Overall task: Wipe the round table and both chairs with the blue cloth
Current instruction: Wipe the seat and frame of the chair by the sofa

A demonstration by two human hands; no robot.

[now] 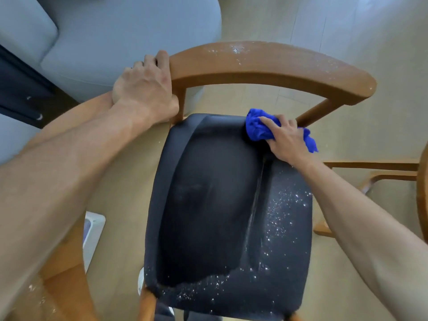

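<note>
While left hand gripped chair backrest, right hand pinched soft, limp blue cloth bunched at seat's back corner.

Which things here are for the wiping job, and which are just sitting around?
For the job:
- blue cloth, held by the right hand
- chair, its dark seat still speckled white on the right
- left hand, gripping the chair's wooden backrest

Just sitting around:
- grey sofa
- white box on the floor

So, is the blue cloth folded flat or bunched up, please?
Bunched up: the blue cloth is a crumpled wad under the right hand.
</note>
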